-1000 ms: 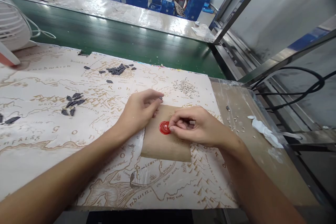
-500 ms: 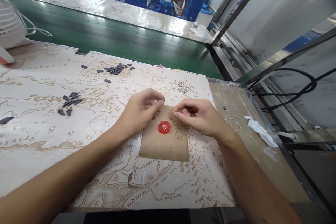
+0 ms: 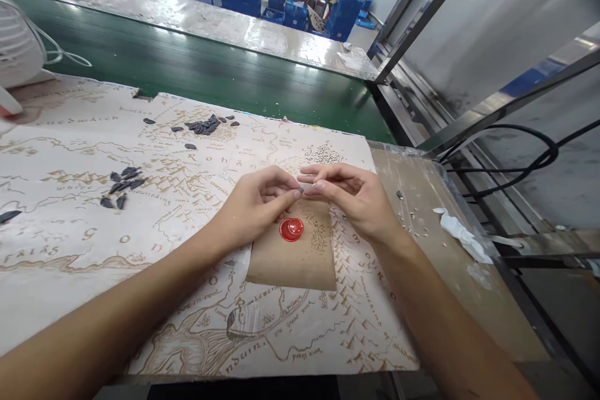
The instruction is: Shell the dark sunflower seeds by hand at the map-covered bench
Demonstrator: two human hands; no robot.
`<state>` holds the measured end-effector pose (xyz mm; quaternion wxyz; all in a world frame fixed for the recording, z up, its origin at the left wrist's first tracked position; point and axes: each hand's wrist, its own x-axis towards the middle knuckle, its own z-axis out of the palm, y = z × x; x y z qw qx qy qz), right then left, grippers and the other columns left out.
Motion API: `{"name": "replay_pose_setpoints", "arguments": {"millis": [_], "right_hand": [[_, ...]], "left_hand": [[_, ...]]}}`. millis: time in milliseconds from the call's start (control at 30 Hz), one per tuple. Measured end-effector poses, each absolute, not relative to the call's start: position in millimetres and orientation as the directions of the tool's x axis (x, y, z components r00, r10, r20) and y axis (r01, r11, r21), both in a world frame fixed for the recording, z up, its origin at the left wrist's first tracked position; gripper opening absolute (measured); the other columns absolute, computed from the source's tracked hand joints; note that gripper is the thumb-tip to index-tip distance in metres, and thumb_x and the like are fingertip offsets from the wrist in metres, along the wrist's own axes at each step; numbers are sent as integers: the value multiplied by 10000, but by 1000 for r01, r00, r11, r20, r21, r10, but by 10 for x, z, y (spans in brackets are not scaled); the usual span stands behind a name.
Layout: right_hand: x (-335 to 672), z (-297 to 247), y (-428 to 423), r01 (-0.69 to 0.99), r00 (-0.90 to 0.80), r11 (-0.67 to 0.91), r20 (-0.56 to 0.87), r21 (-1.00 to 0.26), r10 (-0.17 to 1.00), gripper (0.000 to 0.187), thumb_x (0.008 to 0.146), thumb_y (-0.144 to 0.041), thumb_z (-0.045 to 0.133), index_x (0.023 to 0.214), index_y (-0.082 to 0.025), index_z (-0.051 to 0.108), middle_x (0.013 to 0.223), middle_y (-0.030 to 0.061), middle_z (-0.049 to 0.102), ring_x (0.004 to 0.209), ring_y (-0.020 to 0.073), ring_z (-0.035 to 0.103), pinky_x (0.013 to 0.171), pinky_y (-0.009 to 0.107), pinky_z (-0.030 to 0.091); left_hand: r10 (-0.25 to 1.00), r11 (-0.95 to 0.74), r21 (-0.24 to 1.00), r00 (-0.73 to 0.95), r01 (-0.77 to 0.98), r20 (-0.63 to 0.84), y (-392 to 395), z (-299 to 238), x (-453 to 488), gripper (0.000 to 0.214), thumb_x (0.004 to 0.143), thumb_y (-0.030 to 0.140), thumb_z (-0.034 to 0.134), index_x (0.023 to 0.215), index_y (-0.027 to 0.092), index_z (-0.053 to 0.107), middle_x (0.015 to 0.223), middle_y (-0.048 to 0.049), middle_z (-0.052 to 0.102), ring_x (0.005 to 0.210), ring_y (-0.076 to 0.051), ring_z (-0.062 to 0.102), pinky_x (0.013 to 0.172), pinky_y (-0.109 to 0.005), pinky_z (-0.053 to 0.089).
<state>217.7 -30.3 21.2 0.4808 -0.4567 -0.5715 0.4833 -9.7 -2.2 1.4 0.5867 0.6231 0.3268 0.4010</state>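
A brown paper envelope lies on the map-printed sheet, with a red wax seal near its top middle. My left hand pinches a small dark piece between thumb and forefinger just above the seal. My right hand meets it fingertip to fingertip, its fingers curled in a pinch at the same small piece. Neither hand touches the seal.
Piles of dark leaf-shaped pieces lie on the sheet to the left. Tiny grains are heaped behind the hands. A green conveyor belt runs behind, a white fan stands far left, crumpled white paper lies right.
My right hand left the red seal and rose to meet my left hand's fingertips above the envelope. The seal stays on the envelope.
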Motion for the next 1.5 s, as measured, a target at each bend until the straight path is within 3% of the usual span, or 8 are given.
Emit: {"name": "replay_pose_setpoints", "arguments": {"millis": [100, 267, 633, 967, 1133, 1500], "right_hand": [[2124, 184, -308, -12, -130, 92, 93, -996, 987, 239, 948, -423, 947, 964, -226, 813, 1378, 106, 843, 1139, 267, 865, 1063, 477, 726], [2101, 182, -324, 59, -124, 121, 113, -991, 986, 205, 937, -404, 958, 927, -233, 845, 1315, 97, 864, 1182, 278, 859, 1126, 494, 704], [2100, 175, -305, 99, -110, 159, 148, -982, 983, 202, 918, -413, 968, 903, -245, 857, 1218, 85, 868, 1146, 259, 828, 1130, 498, 685], [2099, 181, -315, 147, -138, 189, 169, -971, 976, 171, 942, -399, 949, 927, -250, 866, 1206, 86, 871, 1146, 262, 817, 1096, 486, 692], [2085, 178, -315, 155, -127, 209, 190, -966, 974, 185, 942, -402, 947, 913, -244, 855, 1190, 87, 863, 1141, 261, 808, 1095, 483, 686], [2060, 145, -330, 192, -144, 267, 242, -944, 959, 125, 965, -346, 929, 968, -242, 860, 1197, 90, 855, 1117, 251, 810, 1049, 449, 700]], "left_hand": [[871, -51, 994, 482, -100, 93, -19, 25, -92, 140, 1013, 288, 813, 1039, 163, 755, 920, -43, 805, 669, -108, 705, 645, -244, 601], [867, -15, 996, 495, -92, 59, -6, 47, -109, 161, 979, 293, 849, 1041, 164, 773, 843, -30, 777, 648, -113, 693, 636, -244, 616], [864, -21, 997, 500, -74, 56, -3, 50, -108, 226, 940, 352, 901, 1007, 175, 777, 741, -4, 727, 637, -127, 683, 617, -249, 590], [861, -15, 997, 506, -73, 50, -16, 23, -100, 129, 981, 281, 832, 1011, 168, 776, 757, -13, 753, 642, -126, 713, 638, -248, 602], [872, -11, 997, 487, -78, 48, -21, 21, -96, 189, 942, 322, 885, 1011, 177, 785, 752, -10, 746, 637, -137, 712, 628, -262, 611], [868, -91, 994, 485, -57, 107, -47, 16, -107, 107, 992, 260, 828, 993, 159, 792, 760, -7, 745, 640, -117, 667, 620, -256, 532]]}}
